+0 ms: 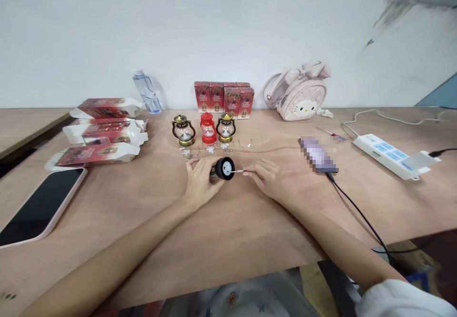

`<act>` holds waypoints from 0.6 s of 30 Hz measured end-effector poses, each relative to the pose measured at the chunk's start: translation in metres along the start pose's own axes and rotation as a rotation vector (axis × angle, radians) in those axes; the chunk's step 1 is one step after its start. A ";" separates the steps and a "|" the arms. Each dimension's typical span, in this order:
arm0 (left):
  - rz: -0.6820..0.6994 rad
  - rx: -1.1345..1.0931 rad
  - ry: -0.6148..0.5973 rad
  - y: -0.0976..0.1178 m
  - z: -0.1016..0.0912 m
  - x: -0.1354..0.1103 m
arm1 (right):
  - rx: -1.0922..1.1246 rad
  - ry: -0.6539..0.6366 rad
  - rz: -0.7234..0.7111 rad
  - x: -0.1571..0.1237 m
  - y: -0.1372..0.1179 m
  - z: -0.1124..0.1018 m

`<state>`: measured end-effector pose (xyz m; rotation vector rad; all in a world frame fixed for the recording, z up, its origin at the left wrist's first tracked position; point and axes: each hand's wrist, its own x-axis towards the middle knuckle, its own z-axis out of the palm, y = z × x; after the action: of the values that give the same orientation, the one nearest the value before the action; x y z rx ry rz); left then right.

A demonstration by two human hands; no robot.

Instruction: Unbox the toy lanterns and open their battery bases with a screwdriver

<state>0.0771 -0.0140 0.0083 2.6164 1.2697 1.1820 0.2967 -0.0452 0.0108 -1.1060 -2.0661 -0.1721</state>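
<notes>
My left hand [200, 181] is closed around a small black lantern [220, 173], tipped so that its round underside with a white disc faces me. In my right hand [267, 176] is a thin screwdriver [240, 171], pinched between the fingers. Its metal tip points left and reaches the white disc; whether it sits in a screw is too small to tell. Just beyond my hands stand a bronze lantern [185, 136], a red lantern [208, 129] and a second bronze lantern [225, 129]. Several small white and metal pieces [210, 150] lie in front of them.
Opened red cartons [96, 154] and a phone [43, 205] lie left. Red boxes [232, 100], a bottle [147, 92] and a pink bag [303, 95] stand along the wall. To the right are a cabled phone [317, 154], another screwdriver [333, 135] and a power strip [385, 153].
</notes>
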 end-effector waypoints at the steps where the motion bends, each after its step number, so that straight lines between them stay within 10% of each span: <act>1: -0.003 0.002 -0.004 0.000 0.000 0.000 | -0.012 -0.004 -0.009 0.000 0.000 0.000; 18: 0.048 -0.022 -0.047 0.002 0.000 0.001 | 0.186 -0.003 -0.227 -0.001 0.002 0.007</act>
<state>0.0793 -0.0145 0.0097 2.6564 1.1858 1.1275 0.2943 -0.0411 0.0049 -0.7601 -2.1586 -0.0866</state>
